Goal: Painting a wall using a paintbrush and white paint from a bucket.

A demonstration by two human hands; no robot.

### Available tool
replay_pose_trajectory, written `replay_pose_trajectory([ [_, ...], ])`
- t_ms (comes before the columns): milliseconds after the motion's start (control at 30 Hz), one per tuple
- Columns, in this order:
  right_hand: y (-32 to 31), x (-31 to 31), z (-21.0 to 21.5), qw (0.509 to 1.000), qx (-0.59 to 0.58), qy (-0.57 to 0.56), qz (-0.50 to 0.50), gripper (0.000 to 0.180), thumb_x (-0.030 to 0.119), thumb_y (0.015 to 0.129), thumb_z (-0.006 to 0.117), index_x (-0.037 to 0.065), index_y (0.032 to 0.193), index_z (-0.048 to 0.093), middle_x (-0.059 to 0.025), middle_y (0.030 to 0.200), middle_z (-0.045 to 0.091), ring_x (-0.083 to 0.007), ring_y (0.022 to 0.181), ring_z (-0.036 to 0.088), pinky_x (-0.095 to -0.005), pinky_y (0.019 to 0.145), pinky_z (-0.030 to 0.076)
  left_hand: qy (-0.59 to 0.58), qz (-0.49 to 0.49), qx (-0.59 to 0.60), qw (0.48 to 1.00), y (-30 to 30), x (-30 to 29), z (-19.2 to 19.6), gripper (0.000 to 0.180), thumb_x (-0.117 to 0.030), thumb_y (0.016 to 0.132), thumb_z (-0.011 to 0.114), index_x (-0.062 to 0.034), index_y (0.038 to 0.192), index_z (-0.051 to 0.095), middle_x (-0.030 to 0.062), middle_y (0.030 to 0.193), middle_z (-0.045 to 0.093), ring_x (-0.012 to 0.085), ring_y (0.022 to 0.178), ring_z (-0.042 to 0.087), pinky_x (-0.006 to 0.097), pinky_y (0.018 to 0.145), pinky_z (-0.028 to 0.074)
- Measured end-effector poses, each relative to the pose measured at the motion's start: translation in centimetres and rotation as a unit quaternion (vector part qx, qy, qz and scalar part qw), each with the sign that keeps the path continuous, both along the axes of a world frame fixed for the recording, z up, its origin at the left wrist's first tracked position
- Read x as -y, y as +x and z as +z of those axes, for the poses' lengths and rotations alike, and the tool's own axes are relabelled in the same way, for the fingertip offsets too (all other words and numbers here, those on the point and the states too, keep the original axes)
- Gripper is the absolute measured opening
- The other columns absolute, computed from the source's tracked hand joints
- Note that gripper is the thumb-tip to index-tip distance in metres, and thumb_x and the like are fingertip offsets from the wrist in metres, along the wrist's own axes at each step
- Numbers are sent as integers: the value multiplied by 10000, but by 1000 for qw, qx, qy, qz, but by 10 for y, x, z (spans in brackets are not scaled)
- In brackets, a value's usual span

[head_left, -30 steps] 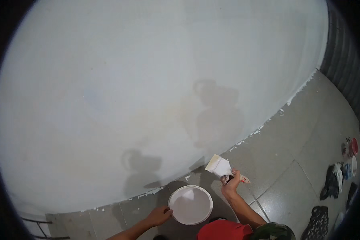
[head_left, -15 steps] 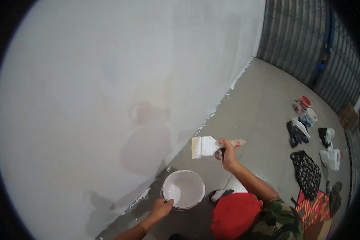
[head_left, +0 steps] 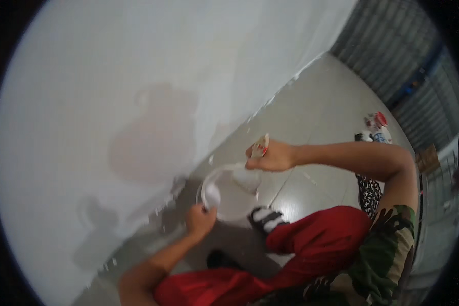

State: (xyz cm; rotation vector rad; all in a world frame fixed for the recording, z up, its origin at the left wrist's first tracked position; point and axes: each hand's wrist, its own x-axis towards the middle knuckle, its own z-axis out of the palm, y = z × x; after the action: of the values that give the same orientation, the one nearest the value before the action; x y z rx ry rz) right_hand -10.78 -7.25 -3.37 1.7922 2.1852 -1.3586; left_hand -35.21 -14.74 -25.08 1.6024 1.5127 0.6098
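Observation:
A white paint bucket (head_left: 233,203) stands tilted or upright, I cannot tell which, by the foot of the wall. My left hand (head_left: 201,219) grips its near left rim, fingers closed. Over the far right rim, my right hand (head_left: 276,155) is closed around the handle of a wide paintbrush (head_left: 260,146). The handle points up, and the white-coated head reaches down into the bucket's mouth, blurred by motion. How deep the bristles go is hard to make out.
A pale painted wall (head_left: 112,76) rises on the left, with white splashes along its foot. Right of the bucket is a sandalled foot (head_left: 266,219). Paint tubs (head_left: 380,130), a black patterned bag (head_left: 368,195) and a cardboard box (head_left: 427,159) lie farther right, before a corrugated shutter (head_left: 387,48).
The brush has gone from above the floor down to the bucket, its handle turning upward. My right elbow has swung outward. The view has shifted; my left hand keeps hold of the rim.

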Motion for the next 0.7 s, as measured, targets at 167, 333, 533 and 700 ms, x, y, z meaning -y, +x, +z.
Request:
replay_pose_trajectory([
  [167,-8,16,-61,990,42,21,134,329,309,837,583,-16,780,581,-191,706,606,-309,670,610,-407,658,489,-14,9,61,998,-11,7,-4,353,-300,760,670,30,654,607,187,606,602,325,572,619,408,546,458],
  [333,-16,17,-117,971,30,39,234,318,308,849,592,-8,820,610,-224,722,616,-377,717,634,-452,685,497,-106,-47,152,982,-25,8,5,292,-219,886,605,-4,693,567,54,586,579,107,522,542,290,492,427],
  [533,-39,11,-139,949,44,50,308,290,324,818,616,36,835,649,-217,791,654,-404,785,646,-496,726,509,-89,-56,116,988,-34,9,12,300,-251,860,648,18,740,589,84,597,583,153,550,575,314,537,426],
  [700,-40,2,-147,943,59,37,327,290,330,815,627,43,836,661,-210,802,666,-412,805,649,-495,750,515,-85,-102,92,987,-34,1,15,294,-251,870,656,15,767,584,76,661,604,127,630,585,302,570,437],
])
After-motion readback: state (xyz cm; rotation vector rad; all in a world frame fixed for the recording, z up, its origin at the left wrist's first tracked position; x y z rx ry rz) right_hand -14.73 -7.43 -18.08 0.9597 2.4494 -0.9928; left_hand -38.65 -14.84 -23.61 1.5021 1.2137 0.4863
